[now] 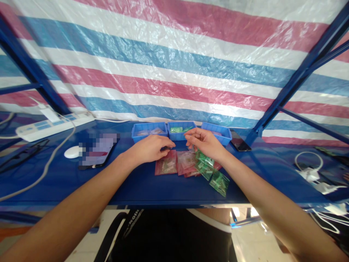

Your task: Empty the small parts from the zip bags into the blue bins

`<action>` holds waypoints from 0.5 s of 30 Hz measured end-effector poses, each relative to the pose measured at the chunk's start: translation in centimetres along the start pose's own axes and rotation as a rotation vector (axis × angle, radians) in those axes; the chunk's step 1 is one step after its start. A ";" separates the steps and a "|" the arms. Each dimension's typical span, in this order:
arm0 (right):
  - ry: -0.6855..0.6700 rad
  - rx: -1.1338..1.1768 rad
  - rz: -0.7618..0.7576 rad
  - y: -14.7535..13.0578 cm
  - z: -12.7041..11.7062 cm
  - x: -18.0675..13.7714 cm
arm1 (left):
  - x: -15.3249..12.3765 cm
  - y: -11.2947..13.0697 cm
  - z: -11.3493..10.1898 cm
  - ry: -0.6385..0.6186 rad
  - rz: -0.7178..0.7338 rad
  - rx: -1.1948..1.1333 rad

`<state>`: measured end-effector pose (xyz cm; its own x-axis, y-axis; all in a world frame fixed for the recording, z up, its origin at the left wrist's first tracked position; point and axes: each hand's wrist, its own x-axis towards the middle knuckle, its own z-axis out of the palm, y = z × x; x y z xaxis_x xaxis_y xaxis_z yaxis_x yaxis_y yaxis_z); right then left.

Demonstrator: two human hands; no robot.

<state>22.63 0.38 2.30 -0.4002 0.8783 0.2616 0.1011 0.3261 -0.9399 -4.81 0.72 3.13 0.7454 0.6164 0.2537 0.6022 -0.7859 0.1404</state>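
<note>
My left hand (153, 148) is closed around a small dark object (167, 148), which pokes out past the fingertips; its kind does not show. My right hand (205, 142) has its thumb and fingers curled together in a pinch, and something clear seems to hang beneath them, too indistinct to name. Below the hands lie red-tinted plastic bags (167, 164) with small pale pieces inside. Green plastic bags (219, 182) overlap them to the right, under and in front of my right hand.
Behind the hands stand a left blue bin (134, 134) with clear packets, a middle blue bin (176, 137) with green packets, and a right blue bin (227, 139). Phones (102, 150) (240, 140), a white case (72, 152), a power strip (54, 127) and cables lie around.
</note>
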 end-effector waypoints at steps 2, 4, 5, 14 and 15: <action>-0.004 -0.005 0.001 0.1 0.0 0.0 | 0.0 0.0 0.1 0.010 -0.005 -0.006; -0.008 -0.015 -0.005 0.2 -0.1 0.0 | 0.0 0.1 0.1 0.031 -0.006 -0.029; -0.007 -0.024 -0.011 0.3 -0.1 0.0 | 0.0 0.2 0.1 0.053 -0.001 -0.045; -0.052 -0.179 -0.161 0.1 0.4 -0.6 | 1.0 3.6 0.7 0.569 -0.065 -0.428; -0.084 -0.155 -0.160 0.1 0.5 -0.6 | 1.1 3.8 1.1 0.576 -0.078 -0.544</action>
<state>22.40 -0.27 1.97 -0.4961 0.7810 0.3793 0.1667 0.5144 -0.8412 -1.40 -1.53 2.93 0.3519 0.6659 0.6579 0.3118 -0.7461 0.5884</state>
